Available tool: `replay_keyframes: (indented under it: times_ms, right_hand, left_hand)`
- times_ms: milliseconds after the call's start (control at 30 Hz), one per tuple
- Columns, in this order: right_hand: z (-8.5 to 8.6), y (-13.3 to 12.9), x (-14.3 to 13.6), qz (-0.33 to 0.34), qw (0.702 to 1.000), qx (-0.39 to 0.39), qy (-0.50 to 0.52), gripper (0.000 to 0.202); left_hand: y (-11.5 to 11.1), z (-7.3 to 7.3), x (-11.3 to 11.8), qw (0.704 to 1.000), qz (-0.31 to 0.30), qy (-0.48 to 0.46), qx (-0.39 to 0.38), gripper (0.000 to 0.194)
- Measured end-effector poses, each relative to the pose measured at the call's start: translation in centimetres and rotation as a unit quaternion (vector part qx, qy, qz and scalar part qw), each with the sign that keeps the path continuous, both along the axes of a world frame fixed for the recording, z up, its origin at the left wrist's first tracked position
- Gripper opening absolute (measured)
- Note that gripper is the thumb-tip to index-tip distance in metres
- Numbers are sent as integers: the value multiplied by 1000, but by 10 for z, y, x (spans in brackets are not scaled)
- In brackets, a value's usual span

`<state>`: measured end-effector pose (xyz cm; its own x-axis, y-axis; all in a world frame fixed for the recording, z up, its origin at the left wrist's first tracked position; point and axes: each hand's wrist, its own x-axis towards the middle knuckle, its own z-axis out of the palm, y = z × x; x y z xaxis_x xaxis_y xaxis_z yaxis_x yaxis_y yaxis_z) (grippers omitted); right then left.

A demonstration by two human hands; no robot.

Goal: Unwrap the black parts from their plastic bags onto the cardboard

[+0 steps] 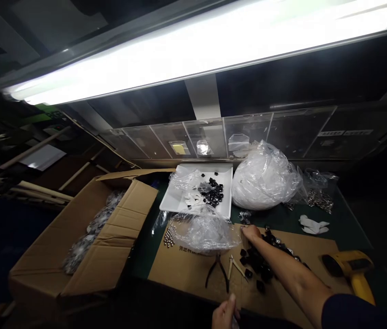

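Note:
My left hand is closed at the bottom edge, thumb on top; a bit of clear, shiny material shows below it, too little to name. My right hand reaches to the far edge of the cardboard sheet, its fingers bent together; whatever they grip is hidden. Just beyond it lie small clear bags. Beside and under my right forearm is a scattered pile of small black parts. Dark-handled pliers and yellow-handled cutters lie between my hands. A clear plastic bag rests left of my right hand.
A white tray holds black parts. Behind stands a big stuffed plastic bag. An open carton of bagged items is left, metal balls beside the clear bag. A white glove and yellow heat gun lie right.

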<state>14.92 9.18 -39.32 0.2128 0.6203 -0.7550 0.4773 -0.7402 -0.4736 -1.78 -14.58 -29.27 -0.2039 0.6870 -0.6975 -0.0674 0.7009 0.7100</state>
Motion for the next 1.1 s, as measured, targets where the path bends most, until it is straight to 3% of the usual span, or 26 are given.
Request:
replay_keyframes:
  times_ms: [167, 267, 333, 433, 600, 767, 933, 1100]
  right_hand:
    - [30, -53, 19, -1, 987, -4, 159, 33]
    - [47, -98, 33, -23, 951, -40, 305, 32]
    - [55, -124, 41, -26, 921, -47, 385, 30]
    - [63, -150, 49, -15, 905, -19, 426, 30]
    - [65, -164, 59, -34, 917, 18, 397, 32]
    - [69, -166, 68, -21, 920, 45, 390, 33]
    - [75, -161, 73, 10, 937, 72, 342, 35]
    - [75, -162, 79, 23, 949, 182, 257, 27]
  left_hand:
    - [30, 3, 13, 999, 20, -15, 38, 69]
    - [51, 0, 24, 998, 12, -18, 59, 75]
    - [61, -5, 32, 996, -15, -7, 90, 67]
    - [65, -15, 44, 991, -59, -9, 122, 53]
    - [59, -29, 53, 987, -91, -36, 128, 46]
    - [63, -37, 59, 989, -68, -100, 85, 49]
    - [69, -38, 65, 982, -54, -175, 35, 54]
    - [68, -36, 67, 980, -38, -193, 33, 50]
